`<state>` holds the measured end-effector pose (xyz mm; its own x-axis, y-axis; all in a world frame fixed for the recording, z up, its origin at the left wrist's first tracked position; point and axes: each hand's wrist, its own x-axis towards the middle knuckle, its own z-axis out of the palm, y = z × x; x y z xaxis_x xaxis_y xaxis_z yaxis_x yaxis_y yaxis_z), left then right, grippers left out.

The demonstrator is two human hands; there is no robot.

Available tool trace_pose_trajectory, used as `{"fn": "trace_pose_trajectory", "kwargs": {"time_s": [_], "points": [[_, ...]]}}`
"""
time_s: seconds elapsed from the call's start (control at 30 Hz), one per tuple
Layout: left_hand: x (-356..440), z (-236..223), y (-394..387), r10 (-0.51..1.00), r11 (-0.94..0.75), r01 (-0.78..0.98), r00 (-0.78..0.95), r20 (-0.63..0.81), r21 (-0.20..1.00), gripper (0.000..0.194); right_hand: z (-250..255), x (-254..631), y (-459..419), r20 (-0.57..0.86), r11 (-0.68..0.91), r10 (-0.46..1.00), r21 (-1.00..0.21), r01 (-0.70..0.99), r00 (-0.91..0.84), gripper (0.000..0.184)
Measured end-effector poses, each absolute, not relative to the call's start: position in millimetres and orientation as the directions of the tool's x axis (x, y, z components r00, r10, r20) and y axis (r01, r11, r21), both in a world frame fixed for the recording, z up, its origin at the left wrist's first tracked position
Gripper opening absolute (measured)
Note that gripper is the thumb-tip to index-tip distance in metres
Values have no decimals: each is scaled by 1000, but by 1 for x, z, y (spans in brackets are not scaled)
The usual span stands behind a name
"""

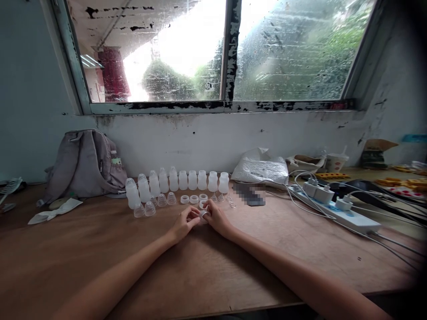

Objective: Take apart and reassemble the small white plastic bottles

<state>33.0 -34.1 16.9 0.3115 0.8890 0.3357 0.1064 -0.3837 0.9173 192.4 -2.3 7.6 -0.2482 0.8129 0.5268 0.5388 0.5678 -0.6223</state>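
Observation:
My left hand (183,223) and my right hand (216,217) meet at the middle of the wooden table (100,258). Both are closed together on a small white plastic ring (202,215). Just beyond them lie more white rings (194,199), clear domed caps (149,209) and small clear teats (220,197). Behind those stands a curved row of several frosted white bottles (183,180), upright and side by side.
A grey backpack (83,164) leans against the wall at the left, with a white cloth (55,212) in front. A white plastic bag (260,169), a power strip (336,209) with plugs and cables, and a paper cup (336,162) sit at the right.

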Motion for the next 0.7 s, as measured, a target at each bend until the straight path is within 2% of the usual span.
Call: {"fn": "trace_pose_trajectory", "kwargs": {"time_s": [0.13,0.27,0.47,0.6,0.7], "points": [[36,18,-30,951,-188,-107,230,208,976,28,10,193,-3,568,606,785,-618,502,-249,18],[38,15,-27,961,-169,-129,197,192,977,44,9,192,-4,620,657,736,-558,507,-272,17],[34,14,-26,931,-211,-64,292,220,975,33,9,190,-6,573,639,754,-526,561,-321,14],[31,14,-21,965,-129,-240,194,178,962,32,10,188,-11,560,656,745,-517,550,-362,26],[28,13,-14,990,-103,-386,53,133,917,33,6,188,-13,573,665,733,-491,563,-368,32]]}}
